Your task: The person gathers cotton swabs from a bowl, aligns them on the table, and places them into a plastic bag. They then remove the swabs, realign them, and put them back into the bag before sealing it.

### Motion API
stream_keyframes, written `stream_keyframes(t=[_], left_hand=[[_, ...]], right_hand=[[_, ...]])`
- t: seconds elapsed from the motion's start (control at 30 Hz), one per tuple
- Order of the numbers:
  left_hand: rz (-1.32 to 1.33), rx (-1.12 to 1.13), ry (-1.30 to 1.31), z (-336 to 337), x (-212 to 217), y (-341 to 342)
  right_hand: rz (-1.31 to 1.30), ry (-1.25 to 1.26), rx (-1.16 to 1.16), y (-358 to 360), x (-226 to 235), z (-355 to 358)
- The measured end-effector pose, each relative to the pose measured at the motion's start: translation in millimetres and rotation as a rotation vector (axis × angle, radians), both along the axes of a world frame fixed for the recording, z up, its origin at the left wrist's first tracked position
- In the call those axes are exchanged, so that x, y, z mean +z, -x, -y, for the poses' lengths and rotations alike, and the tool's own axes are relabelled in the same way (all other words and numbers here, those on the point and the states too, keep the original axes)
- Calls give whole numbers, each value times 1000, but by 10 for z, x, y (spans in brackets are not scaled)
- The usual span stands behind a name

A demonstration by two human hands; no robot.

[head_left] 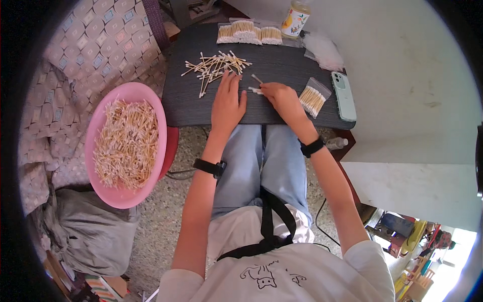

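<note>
A loose pile of cotton swabs (215,65) with wooden sticks lies on the dark table (186,108). My left hand (227,105) rests palm down in front of it, fingers stretched out and fingertips at the pile's near edge. To its right, my right hand (283,99) is closed, with cotton swabs (257,79) sticking out from its fingers to the left. How many it holds is hidden. Just right of that hand lies a small clear bag filled with cotton swabs (314,97).
Several filled swab bags (246,33) line the table's far edge, beside a jar with a yellow label (296,19). Clear plastic bags (324,52) and a pale phone (343,95) lie at the right. A pink basin (91,143) heaped with swabs stands left of the table.
</note>
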State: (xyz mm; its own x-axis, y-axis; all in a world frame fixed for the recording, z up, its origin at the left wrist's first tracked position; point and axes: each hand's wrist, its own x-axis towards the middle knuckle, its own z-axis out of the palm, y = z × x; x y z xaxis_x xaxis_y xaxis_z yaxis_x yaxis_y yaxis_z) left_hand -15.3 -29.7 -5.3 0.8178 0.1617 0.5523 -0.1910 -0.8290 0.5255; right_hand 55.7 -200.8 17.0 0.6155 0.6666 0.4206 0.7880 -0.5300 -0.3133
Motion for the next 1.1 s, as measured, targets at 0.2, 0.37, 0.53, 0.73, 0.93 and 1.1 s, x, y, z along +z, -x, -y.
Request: stream_keyframes(t=[0.2, 0.37, 0.53, 0.73, 0.93, 1.1], left_hand=[[-20, -119, -198, 46, 33, -15], [-53, -224, -331, 69, 66, -57], [-135, -255, -294, 59, 54, -46], [-185, -297, 204, 173, 108, 45], [53, -271, 396, 290, 63, -16], [-79, -245, 611, 316, 57, -128]], right_hand=[[-59, -216, 113, 157, 49, 116], [-105, -234, 106, 169, -1, 121], [-141, -309, 66, 186, -90, 166], [-195, -402, -8, 287, -172, 117], [-308, -522, -43, 284, -154, 17], [-382, -603, -83, 211, -192, -59]])
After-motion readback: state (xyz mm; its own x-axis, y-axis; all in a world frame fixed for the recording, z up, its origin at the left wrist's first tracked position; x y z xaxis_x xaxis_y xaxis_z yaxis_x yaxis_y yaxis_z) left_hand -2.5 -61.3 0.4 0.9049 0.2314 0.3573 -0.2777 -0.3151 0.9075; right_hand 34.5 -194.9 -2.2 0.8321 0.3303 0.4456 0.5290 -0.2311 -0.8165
